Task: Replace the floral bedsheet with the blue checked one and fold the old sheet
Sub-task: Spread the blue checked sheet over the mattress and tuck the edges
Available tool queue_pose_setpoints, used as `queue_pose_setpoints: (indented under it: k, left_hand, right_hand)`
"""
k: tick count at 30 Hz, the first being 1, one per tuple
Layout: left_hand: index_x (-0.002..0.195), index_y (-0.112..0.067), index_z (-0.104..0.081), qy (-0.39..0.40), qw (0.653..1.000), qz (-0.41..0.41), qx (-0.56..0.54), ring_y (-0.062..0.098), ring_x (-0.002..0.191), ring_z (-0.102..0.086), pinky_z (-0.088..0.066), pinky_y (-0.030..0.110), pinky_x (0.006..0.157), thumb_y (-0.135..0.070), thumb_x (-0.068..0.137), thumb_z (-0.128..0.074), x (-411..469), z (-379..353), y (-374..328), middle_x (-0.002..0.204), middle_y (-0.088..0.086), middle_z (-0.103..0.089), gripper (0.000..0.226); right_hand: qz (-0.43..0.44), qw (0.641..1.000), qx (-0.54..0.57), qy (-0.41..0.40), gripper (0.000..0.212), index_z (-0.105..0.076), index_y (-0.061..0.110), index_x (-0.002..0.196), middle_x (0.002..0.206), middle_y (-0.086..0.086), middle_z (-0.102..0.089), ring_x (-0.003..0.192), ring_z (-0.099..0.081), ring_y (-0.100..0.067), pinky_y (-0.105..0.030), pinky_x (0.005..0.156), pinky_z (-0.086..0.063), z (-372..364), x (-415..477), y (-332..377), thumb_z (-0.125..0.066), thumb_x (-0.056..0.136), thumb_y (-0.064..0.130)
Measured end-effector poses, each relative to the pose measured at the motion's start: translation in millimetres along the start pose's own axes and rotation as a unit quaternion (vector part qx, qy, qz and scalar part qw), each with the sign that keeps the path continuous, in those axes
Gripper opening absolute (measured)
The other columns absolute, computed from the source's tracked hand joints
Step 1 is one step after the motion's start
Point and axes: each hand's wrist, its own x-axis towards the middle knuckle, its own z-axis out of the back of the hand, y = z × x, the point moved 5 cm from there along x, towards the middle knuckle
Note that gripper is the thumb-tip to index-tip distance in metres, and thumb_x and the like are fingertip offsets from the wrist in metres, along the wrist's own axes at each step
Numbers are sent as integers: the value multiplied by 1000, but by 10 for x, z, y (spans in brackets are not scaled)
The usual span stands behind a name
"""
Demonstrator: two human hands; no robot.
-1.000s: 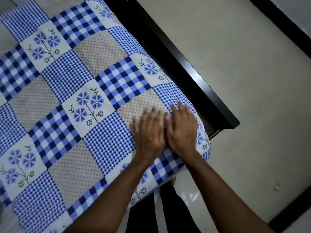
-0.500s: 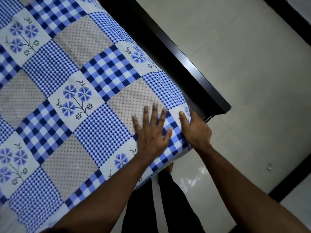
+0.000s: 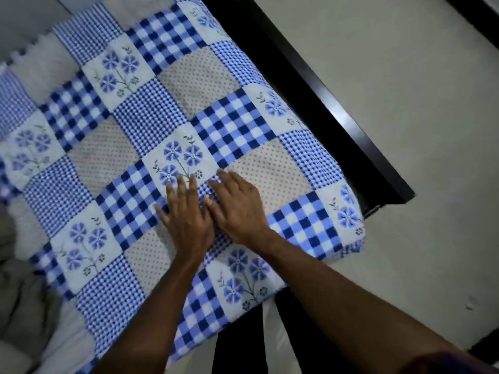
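Noted blue checked bedsheet [image 3: 151,125] spread over bed [image 3: 324,85], left and centre of frame; found left hand [image 3: 186,222] and right hand [image 3: 239,211] side by side at centre, flat on it, fingers straight, holding nothing.

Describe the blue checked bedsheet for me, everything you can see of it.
The blue checked bedsheet is soft-looking cloth printed as patchwork: bold blue-and-white checks, fine gingham, beige dotted squares and white squares with blue flowers. It lies spread flat over the bed and wraps down over the near corner beside the dark bed frame. The left hand and right hand press flat on it, side by side, fingers straight. Its far left part is blurred.
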Motion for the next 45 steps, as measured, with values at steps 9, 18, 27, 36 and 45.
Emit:
queue_pose_setpoints:
  k: [9, 18, 27, 36, 45]
  left_hand:
    - [157, -26, -22, -10, 985, 165, 52, 30, 153, -9, -5, 73, 112, -54, 104, -21, 454, 196, 1803, 166, 4, -17, 60]
    - [159, -29, -7, 66, 995, -56, 39, 32, 153, 4, 0, 72, 113, -66, 100, -19, 694, -265, 552, 168, 3, 0, 71]
    - [158, -25, -22, 21, 993, -108, -52, 26, 154, -6, -4, 60, 121, -53, 104, -30, 1036, 45, 618, 166, 4, -14, 62]
    - [159, -21, -19, -21, 988, 149, 34, 32, 153, -8, -5, 71, 113, -46, 104, -26, 1341, 368, 2792, 165, 7, -17, 61]
    - [159, -26, -12, 27, 996, 60, 54, 37, 153, 1, -1, 74, 112, -64, 100, -21, 1835, 125, 2174, 167, 7, -5, 71]
  right_hand:
    - [110, 968, -161, 156, 64, -30, 28, 157, 169, -2, -12, 156, -1, -25, -59, 121, 3, -1185, 809, 804, -14, 103, 57]
    - [-157, 962, -217, 46, 66, -9, 40, 160, 169, 6, 5, 155, 8, -20, -55, 123, 2, -80, 1016, -798, -11, 100, 68]
    - [-96, 980, -175, -7, 67, -33, 23, 156, 167, -5, -20, 154, -15, -28, -56, 121, -15, -261, 1389, -107, -18, 103, 61]
    - [219, 952, -159, 146, 57, -38, 27, 154, 165, -3, -25, 154, -17, -25, -59, 121, -10, -1818, 1815, 1739, -30, 104, 54]
    - [74, 960, -231, 140, 63, -4, 43, 159, 169, 6, 3, 156, 5, -21, -57, 122, 4, -1369, 2696, 906, -8, 101, 67]
